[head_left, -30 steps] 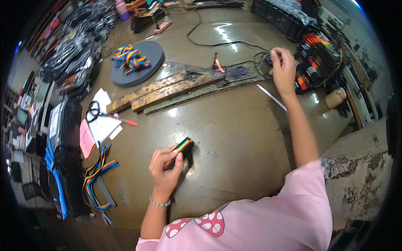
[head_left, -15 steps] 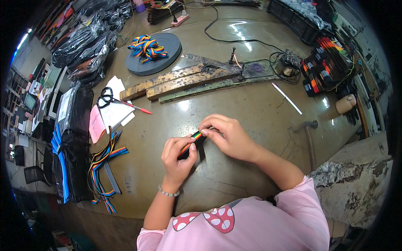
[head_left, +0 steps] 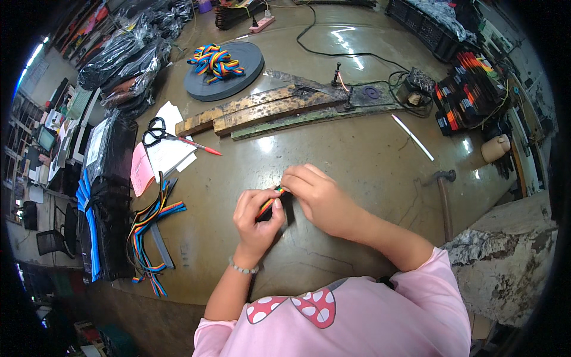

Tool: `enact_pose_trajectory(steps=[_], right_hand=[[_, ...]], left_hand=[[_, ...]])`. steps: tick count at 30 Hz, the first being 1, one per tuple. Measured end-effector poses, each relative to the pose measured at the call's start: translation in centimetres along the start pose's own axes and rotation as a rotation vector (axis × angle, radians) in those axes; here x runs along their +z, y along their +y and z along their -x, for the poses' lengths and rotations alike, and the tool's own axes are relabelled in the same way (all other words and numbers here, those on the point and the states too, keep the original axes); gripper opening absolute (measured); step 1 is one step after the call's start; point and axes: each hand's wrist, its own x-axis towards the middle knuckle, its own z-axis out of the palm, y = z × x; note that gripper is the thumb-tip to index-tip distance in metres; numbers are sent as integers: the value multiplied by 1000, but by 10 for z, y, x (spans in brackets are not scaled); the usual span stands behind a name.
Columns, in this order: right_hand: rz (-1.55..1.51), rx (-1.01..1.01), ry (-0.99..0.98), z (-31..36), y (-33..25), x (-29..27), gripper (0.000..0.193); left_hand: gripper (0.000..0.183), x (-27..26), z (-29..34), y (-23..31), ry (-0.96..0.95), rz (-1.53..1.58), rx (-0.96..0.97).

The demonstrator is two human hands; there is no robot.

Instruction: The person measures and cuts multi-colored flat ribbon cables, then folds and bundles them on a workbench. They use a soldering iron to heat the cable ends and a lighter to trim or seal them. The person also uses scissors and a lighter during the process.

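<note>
A short bundle of black webbing strap (head_left: 266,208) with red, yellow and green stripes runs slantwise between my hands, above the middle of the table. My left hand (head_left: 253,219) is closed around its lower end, thumb on the near side and fingers on the far side. At the upper end my right hand (head_left: 316,196) pinches the strap with bent fingers, which cover that end. On the left lie loose strips of coloured webbing (head_left: 156,215). A tangle of striped webbing (head_left: 215,61) rests on a grey roll of webbing (head_left: 253,68).
Black-handled scissors (head_left: 156,130) and a red pen (head_left: 208,149) lie over papers (head_left: 169,156). Wooden bars with a clamp-like fixture (head_left: 267,113) cross the far side. Rightward are a white pen (head_left: 413,138), a hammer (head_left: 444,202) and stacked black straps (head_left: 467,95). A black wrapped package (head_left: 113,196) stands left.
My right hand has turned, its fingers now curled closer over the strap's upper end. My left hand keeps its hold. The whole view has shifted slightly.
</note>
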Motion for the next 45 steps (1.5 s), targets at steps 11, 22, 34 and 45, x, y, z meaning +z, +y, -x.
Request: enact_pose_trajectory(steps=[11, 22, 34, 45], right_hand=[[1181, 1126, 195, 151, 31, -144, 49], [-748, 1056, 308, 112, -42, -75, 34], [-170, 641, -34, 14, -49, -58, 36], [-126, 675, -18, 30, -53, -38, 36]], left_hand=[[13, -8, -7, 11, 54, 45, -91], [17, -7, -4, 14, 20, -26, -75], [19, -6, -3, 8, 44, -26, -21], [20, -5, -5, 9, 67, -19, -50]])
